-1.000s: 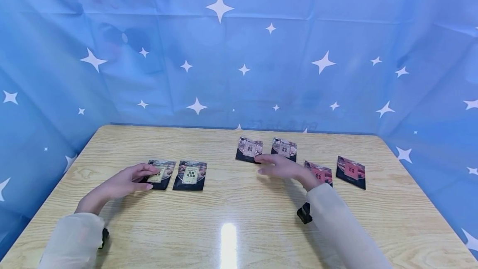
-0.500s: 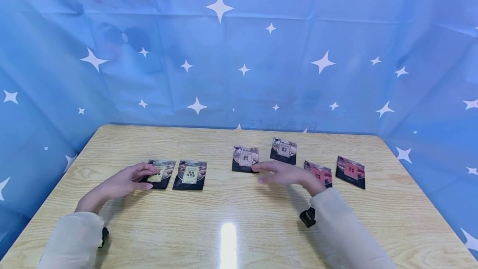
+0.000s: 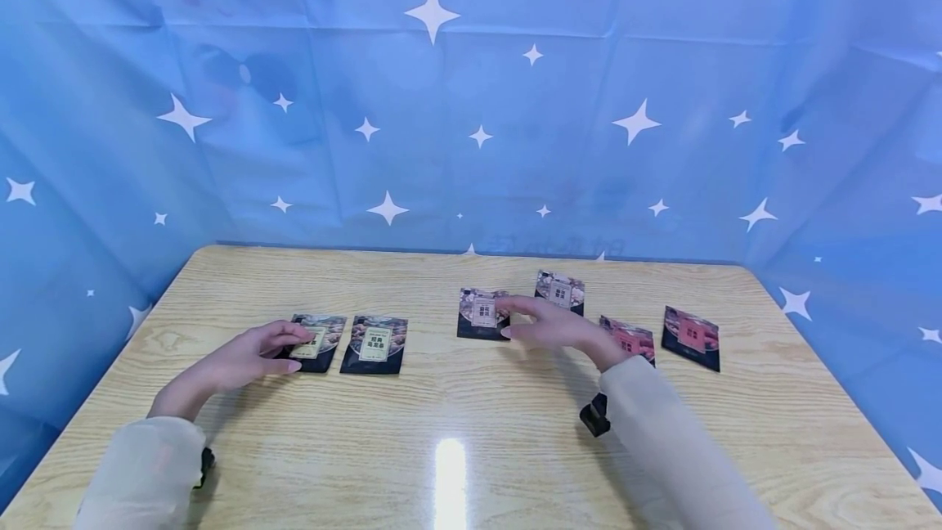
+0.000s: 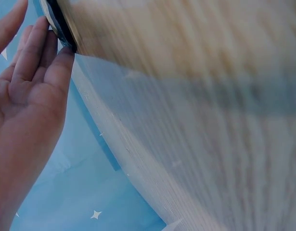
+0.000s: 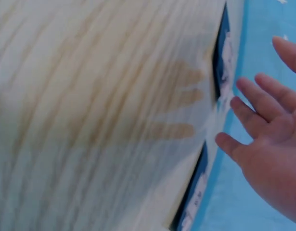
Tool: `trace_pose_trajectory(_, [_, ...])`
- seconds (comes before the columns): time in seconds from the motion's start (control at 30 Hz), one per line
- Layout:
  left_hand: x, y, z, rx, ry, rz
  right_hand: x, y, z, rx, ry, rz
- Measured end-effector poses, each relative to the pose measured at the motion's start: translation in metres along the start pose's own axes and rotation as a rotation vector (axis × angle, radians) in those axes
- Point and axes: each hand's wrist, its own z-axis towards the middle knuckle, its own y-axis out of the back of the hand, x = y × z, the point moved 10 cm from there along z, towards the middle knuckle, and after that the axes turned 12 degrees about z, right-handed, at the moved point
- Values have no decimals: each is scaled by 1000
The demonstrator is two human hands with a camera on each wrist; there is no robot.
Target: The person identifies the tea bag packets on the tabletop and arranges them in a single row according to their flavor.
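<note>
In the head view my left hand (image 3: 239,358) rests its fingers on a black tea sachet with a yellow-green label (image 3: 329,343). The left wrist view shows the fingertips at the edge of that sachet (image 4: 62,26). A matching oolong tea sachet (image 3: 374,346) lies just to its right. My right hand (image 3: 555,325) hovers with loosely spread fingers by the right side of a tea sachet with a pale pink label (image 3: 477,313). The right wrist view shows those fingers apart from the sachets. A second pink-labelled sachet (image 3: 561,289) lies behind the hand, partly covered.
Two red-labelled tea sachets lie to the right, one (image 3: 636,339) partly behind the right forearm and the other (image 3: 692,339) tilted. All lie flat on the wooden table (image 3: 441,407). A blue star-printed cloth (image 3: 471,105) hangs around the back and sides.
The left pink-labelled sachet slid left and toward the front under my right fingers, then stayed put. The right hand has since lifted slightly off it. My left hand has not moved.
</note>
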Motion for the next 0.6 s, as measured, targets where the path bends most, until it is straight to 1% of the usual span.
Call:
trace_pose_trajectory(0.1, [1, 0, 0, 0, -5, 1, -1, 0, 5, -22, 19, -5])
trace_pose_trajectory(0.2, [1, 0, 0, -2, -6, 4, -4, 0, 8, -35, 18, -6])
trace_pose_trajectory(0.47, [0, 1, 0, 0, -5, 5, -10, -5, 13, -14, -36, 46])
trace_pose_trajectory(0.6, [-1, 0, 0, 2, -5, 4, -10, -6, 13, -8, -44, 34])
